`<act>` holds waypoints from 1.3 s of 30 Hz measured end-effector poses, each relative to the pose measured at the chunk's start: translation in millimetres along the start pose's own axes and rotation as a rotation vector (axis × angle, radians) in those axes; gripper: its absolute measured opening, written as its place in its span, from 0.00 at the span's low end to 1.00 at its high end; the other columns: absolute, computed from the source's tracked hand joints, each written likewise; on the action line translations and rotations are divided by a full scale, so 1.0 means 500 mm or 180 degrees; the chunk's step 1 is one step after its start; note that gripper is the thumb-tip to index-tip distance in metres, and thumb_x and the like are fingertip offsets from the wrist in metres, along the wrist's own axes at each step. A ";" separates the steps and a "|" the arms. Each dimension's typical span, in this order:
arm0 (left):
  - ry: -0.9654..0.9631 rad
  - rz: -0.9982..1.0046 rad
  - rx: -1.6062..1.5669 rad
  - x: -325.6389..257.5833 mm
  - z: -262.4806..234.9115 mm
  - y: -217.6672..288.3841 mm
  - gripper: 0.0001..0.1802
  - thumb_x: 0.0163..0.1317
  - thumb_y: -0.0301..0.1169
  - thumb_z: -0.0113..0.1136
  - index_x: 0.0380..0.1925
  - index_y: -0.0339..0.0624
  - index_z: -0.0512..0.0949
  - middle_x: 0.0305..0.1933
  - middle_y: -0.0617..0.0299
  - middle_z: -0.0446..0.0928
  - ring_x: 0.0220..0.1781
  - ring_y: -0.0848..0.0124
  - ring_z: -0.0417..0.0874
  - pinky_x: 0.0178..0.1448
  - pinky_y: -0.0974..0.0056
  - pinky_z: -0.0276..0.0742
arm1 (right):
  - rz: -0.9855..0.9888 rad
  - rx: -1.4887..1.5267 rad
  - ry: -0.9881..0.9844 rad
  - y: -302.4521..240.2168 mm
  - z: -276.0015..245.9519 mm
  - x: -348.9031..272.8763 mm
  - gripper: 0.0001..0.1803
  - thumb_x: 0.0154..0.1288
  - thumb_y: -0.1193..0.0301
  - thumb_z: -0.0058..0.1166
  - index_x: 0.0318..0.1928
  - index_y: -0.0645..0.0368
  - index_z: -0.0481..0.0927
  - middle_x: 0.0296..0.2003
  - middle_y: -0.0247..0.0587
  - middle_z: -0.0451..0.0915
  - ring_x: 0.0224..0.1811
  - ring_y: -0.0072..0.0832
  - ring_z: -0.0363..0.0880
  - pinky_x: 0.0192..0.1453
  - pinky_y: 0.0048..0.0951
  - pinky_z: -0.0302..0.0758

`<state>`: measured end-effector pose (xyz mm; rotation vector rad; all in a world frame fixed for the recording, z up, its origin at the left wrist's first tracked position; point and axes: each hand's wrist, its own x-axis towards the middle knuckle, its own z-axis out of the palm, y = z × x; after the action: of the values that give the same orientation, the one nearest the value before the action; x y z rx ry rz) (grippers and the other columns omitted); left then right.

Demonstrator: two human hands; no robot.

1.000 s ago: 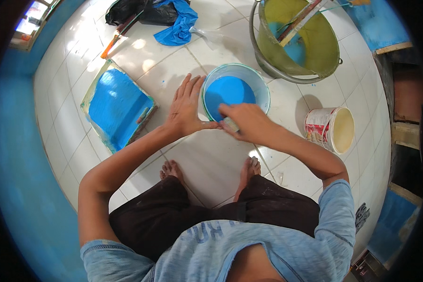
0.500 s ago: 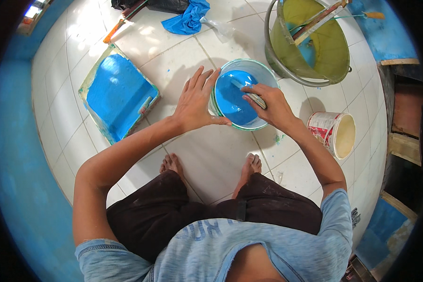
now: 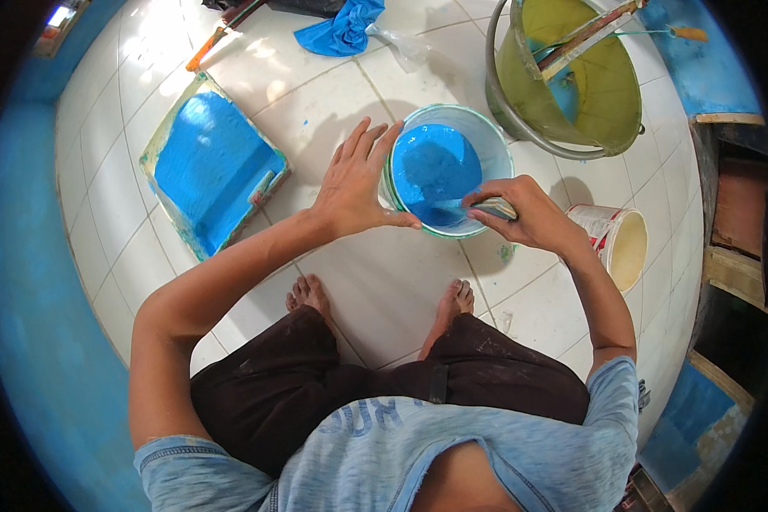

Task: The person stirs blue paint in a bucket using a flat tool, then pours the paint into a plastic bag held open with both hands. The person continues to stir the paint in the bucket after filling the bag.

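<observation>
Blue paint lies in a white bucket with a green-stained rim, standing on the floor in front of me. My left hand holds the bucket's left side, its fingers spread along the far part and its thumb at the near rim. My right hand is closed round the handle of a paint-coated flat tool. The tool slants down toward the near right inner wall, its end in the paint; I cannot tell whether it is a brush or a scraper.
A paint tray with blue paint sits at left. At the far right stands a large olive bucket with tools across it; nearer is a small tub, tipped toward its side. A blue plastic bag lies on the tiles beyond.
My right hand has moved the tool from the middle of the paint toward the bucket's near right side. My left hand keeps its place on the bucket.
</observation>
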<state>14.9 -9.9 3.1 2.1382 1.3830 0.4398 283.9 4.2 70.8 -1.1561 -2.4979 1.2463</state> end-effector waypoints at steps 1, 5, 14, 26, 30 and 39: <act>0.0014 0.0003 -0.0004 0.000 0.002 -0.003 0.71 0.29 0.61 0.78 0.72 0.46 0.50 0.72 0.48 0.56 0.77 0.45 0.46 0.76 0.44 0.50 | -0.0090 -0.0075 0.0058 0.005 0.005 0.004 0.09 0.59 0.74 0.62 0.41 0.59 0.83 0.35 0.44 0.84 0.36 0.43 0.82 0.42 0.36 0.77; 0.0041 0.0038 -0.0037 0.000 0.010 -0.008 0.73 0.28 0.62 0.78 0.73 0.47 0.49 0.70 0.44 0.57 0.76 0.45 0.48 0.75 0.43 0.50 | -0.0368 -0.0218 0.0340 0.032 0.021 0.026 0.09 0.60 0.72 0.60 0.42 0.56 0.82 0.34 0.45 0.80 0.38 0.45 0.79 0.42 0.40 0.75; -0.0022 -0.0015 -0.0020 -0.003 0.001 -0.002 0.71 0.30 0.63 0.77 0.72 0.46 0.50 0.72 0.46 0.55 0.77 0.45 0.47 0.75 0.44 0.51 | 0.0048 -0.1199 0.0314 0.026 0.004 0.017 0.11 0.61 0.73 0.58 0.44 0.60 0.79 0.37 0.46 0.80 0.39 0.46 0.79 0.43 0.42 0.76; -0.0018 -0.0011 -0.0069 -0.001 0.002 -0.002 0.70 0.30 0.58 0.79 0.72 0.45 0.51 0.72 0.46 0.56 0.77 0.44 0.47 0.75 0.44 0.51 | -0.0247 0.0504 0.0264 0.012 0.042 0.018 0.12 0.61 0.70 0.59 0.45 0.59 0.81 0.34 0.49 0.82 0.39 0.46 0.80 0.46 0.41 0.75; -0.0060 -0.0075 -0.0042 -0.001 -0.001 0.002 0.71 0.29 0.59 0.79 0.72 0.45 0.51 0.72 0.47 0.56 0.77 0.45 0.47 0.76 0.45 0.51 | -0.0421 -0.0274 0.0364 0.012 0.049 0.038 0.12 0.62 0.71 0.59 0.45 0.59 0.81 0.35 0.46 0.79 0.40 0.45 0.79 0.44 0.42 0.76; -0.0104 -0.0099 -0.0019 -0.001 -0.001 0.001 0.71 0.29 0.60 0.78 0.72 0.46 0.50 0.72 0.47 0.56 0.77 0.45 0.47 0.76 0.44 0.51 | 0.0170 -0.0802 0.0136 0.003 0.013 -0.007 0.11 0.62 0.70 0.58 0.44 0.59 0.81 0.36 0.47 0.80 0.40 0.47 0.79 0.45 0.43 0.76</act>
<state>14.8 -10.5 4.1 2.1070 1.3933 0.3946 284.6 -1.7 66.1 -1.2951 -2.6663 0.9257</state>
